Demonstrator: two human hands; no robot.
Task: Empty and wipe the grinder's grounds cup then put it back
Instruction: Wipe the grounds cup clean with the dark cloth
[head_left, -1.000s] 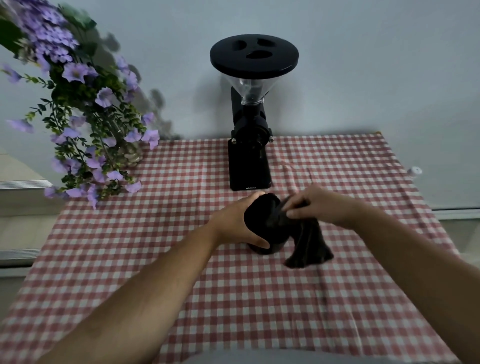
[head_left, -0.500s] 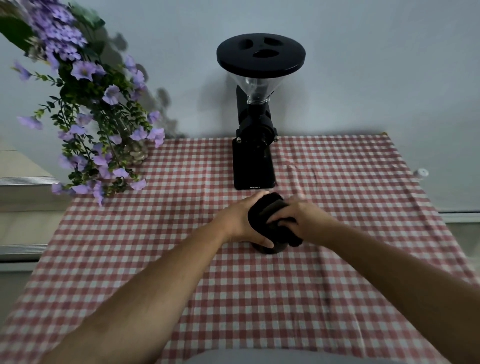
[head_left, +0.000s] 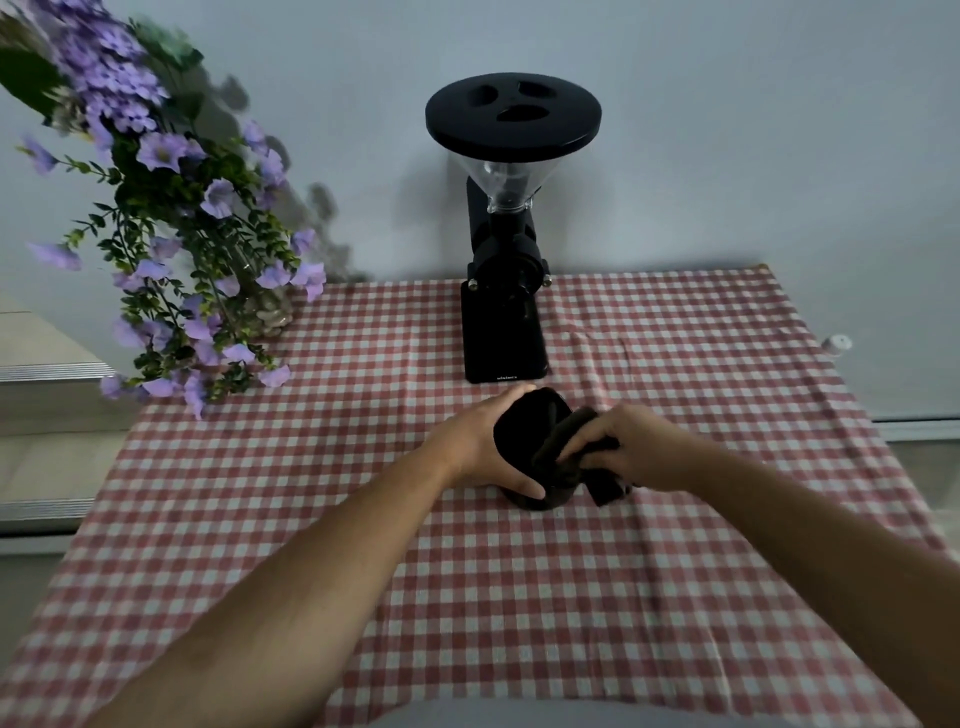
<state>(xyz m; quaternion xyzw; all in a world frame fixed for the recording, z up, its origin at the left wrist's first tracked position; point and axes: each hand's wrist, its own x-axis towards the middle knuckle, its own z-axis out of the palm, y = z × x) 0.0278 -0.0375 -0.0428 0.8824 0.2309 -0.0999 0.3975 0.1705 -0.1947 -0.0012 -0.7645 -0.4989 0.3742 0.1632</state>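
Both hands are busy: left hand (head_left: 485, 451) grasps the cup (head_left: 524, 441) wall, seemingly light and stiff, right hand (head_left: 626, 448) at 3 o'clock clenches the soft cloth (head_left: 563, 457).

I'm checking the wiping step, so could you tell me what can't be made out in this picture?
Head view only:
- Grounds cup interior: black on black, with the dark cloth over it.
- Cup's left wall: covered by the left hand.
- Cloth's middle: hidden in the right hand.
- Grinder label: too small.
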